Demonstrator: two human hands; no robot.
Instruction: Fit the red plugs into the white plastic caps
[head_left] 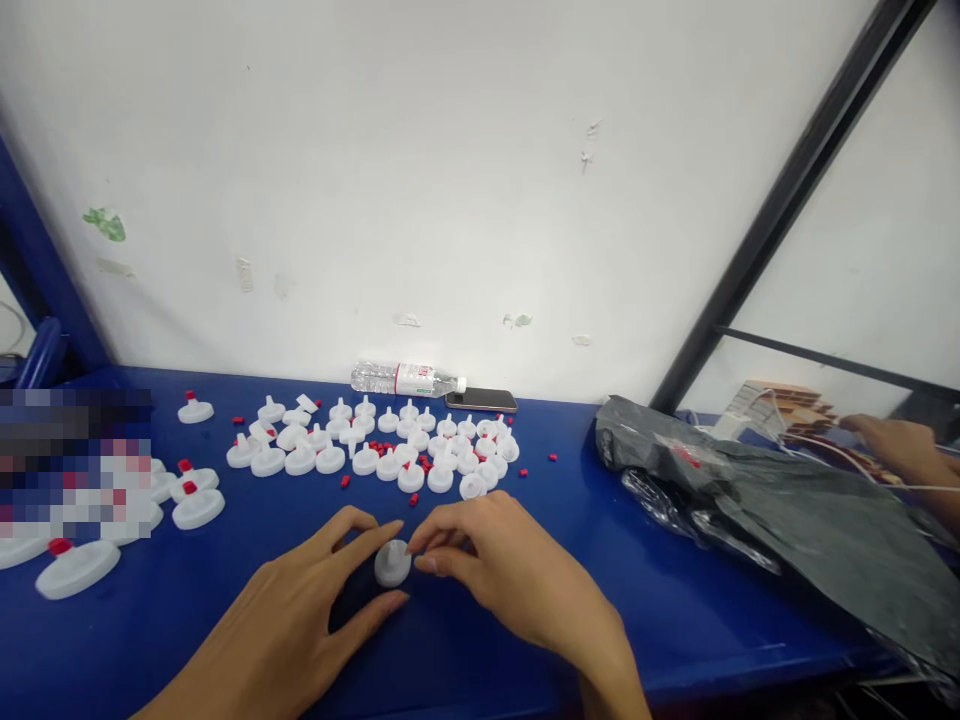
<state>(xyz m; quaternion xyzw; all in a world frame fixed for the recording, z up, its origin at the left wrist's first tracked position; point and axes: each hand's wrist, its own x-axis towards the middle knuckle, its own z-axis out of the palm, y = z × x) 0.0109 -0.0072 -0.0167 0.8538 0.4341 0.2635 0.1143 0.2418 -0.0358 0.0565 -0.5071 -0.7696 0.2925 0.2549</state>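
A white spouted cap (393,566) stands upright on the blue table near its front edge, its narrow spout pointing up. The thumb and index finger of my left hand (319,590) curve round its base from the left. On the right, the fingertips of my right hand (502,570) are pinched together beside the spout. Whatever they hold, if anything, is hidden. Behind my hands lies a cluster of similar white spouted caps (410,478), with small red tips (414,499) scattered among them. To the left, several white caps (199,508) wear red tips on their spouts.
Against the wall lie a clear plastic bottle (416,380) and a dark phone (482,400). A grey plastic bag (750,500) covers the table's right side. Beyond the black frame, another person's hand (904,450) shows. A pixelated patch hides part of the far left.
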